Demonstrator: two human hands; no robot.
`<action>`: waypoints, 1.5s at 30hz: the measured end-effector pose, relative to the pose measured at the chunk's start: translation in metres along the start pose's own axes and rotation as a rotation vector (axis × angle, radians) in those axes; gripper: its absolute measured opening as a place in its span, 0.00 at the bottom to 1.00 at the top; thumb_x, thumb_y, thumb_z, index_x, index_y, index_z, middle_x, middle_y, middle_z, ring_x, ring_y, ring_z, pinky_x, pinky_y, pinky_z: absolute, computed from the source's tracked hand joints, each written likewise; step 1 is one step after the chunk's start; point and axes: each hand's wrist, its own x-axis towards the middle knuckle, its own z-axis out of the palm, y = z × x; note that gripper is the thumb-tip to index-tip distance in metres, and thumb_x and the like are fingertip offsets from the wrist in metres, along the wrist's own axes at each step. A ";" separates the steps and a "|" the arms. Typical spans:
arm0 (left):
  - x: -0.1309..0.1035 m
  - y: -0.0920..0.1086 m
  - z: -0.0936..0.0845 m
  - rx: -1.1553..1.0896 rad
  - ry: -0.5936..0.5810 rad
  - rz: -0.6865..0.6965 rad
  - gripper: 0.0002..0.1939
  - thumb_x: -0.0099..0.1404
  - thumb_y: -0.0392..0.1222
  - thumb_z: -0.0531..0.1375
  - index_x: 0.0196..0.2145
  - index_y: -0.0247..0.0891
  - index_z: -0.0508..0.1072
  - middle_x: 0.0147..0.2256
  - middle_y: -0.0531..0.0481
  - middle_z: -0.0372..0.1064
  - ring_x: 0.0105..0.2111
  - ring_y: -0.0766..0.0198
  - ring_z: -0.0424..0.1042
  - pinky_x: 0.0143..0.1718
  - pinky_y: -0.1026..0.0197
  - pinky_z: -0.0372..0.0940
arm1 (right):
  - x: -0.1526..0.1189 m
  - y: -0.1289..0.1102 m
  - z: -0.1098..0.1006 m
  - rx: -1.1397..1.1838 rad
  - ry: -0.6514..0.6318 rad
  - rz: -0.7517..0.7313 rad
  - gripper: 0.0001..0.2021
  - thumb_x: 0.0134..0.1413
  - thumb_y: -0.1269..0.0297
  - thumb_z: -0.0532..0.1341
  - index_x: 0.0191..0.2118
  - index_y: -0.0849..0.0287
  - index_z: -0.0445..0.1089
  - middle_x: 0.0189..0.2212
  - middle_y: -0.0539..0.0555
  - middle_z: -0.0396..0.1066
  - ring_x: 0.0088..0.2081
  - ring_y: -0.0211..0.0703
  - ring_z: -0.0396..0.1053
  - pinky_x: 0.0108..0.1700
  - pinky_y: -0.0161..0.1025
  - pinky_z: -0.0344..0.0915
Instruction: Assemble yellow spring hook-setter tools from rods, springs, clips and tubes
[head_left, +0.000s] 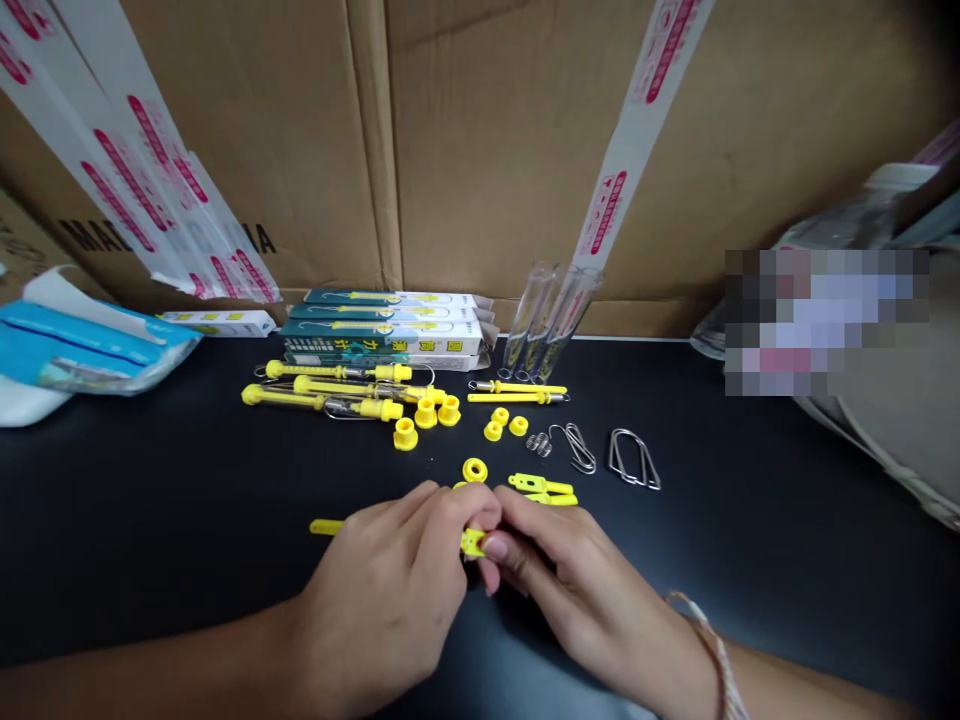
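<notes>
My left hand is closed round a flat yellow plastic rod, whose end sticks out on the left. Between both hands' fingertips shows a small yellow plastic connector with a hole. My right hand pinches it with thumb and finger. Whether rod and connector are joined is hidden by my fingers. Just beyond the hands lie a yellow ring cap and similar yellow connectors. Farther right rest small springs, wire hooks and bent wire loops.
Assembled spring scales lie at left, near yellow caps, small yellow rings and yellow rods with springs. Behind stand boxes and clear tubes before a cardboard box. A blue packet sits far left.
</notes>
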 end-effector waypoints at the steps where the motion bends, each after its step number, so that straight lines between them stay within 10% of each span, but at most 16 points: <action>1: 0.000 0.000 -0.001 -0.021 -0.006 0.008 0.12 0.74 0.31 0.42 0.45 0.39 0.62 0.31 0.55 0.77 0.28 0.67 0.77 0.29 0.65 0.69 | -0.001 0.000 0.001 -0.019 0.000 -0.001 0.12 0.71 0.68 0.49 0.33 0.56 0.60 0.27 0.46 0.63 0.28 0.35 0.62 0.32 0.32 0.58; 9: 0.004 0.004 -0.006 0.118 0.008 0.041 0.15 0.79 0.45 0.39 0.46 0.38 0.63 0.37 0.54 0.79 0.33 0.62 0.75 0.36 0.58 0.64 | -0.005 -0.008 0.002 -0.099 0.067 -0.061 0.12 0.73 0.63 0.43 0.38 0.53 0.59 0.29 0.49 0.68 0.27 0.40 0.66 0.30 0.36 0.62; 17: -0.005 -0.006 -0.006 0.137 -0.052 0.114 0.16 0.76 0.29 0.41 0.46 0.30 0.67 0.34 0.50 0.76 0.30 0.61 0.65 0.36 0.56 0.54 | -0.004 -0.009 0.000 -0.128 -0.065 -0.015 0.13 0.72 0.67 0.45 0.35 0.55 0.62 0.30 0.47 0.67 0.30 0.37 0.64 0.35 0.34 0.60; 22: 0.001 -0.007 -0.009 0.067 -0.102 0.153 0.17 0.73 0.27 0.45 0.28 0.39 0.63 0.24 0.54 0.63 0.27 0.60 0.57 0.31 0.55 0.46 | -0.003 -0.004 -0.002 0.028 -0.082 0.076 0.15 0.73 0.64 0.47 0.31 0.56 0.58 0.26 0.45 0.61 0.28 0.35 0.60 0.33 0.34 0.54; 39: 0.008 -0.016 -0.011 0.227 0.014 0.399 0.10 0.69 0.33 0.50 0.30 0.39 0.65 0.23 0.57 0.63 0.26 0.63 0.59 0.31 0.54 0.52 | -0.006 -0.009 0.000 0.782 -0.117 0.340 0.24 0.66 0.50 0.54 0.22 0.56 0.49 0.20 0.44 0.44 0.23 0.35 0.40 0.25 0.38 0.41; 45: -0.010 -0.041 -0.025 0.336 0.122 0.330 0.07 0.64 0.29 0.53 0.33 0.40 0.64 0.25 0.53 0.67 0.28 0.60 0.66 0.33 0.53 0.56 | -0.005 0.007 -0.040 0.805 0.354 0.304 0.17 0.55 0.58 0.62 0.24 0.54 0.53 0.21 0.43 0.40 0.21 0.35 0.34 0.20 0.36 0.40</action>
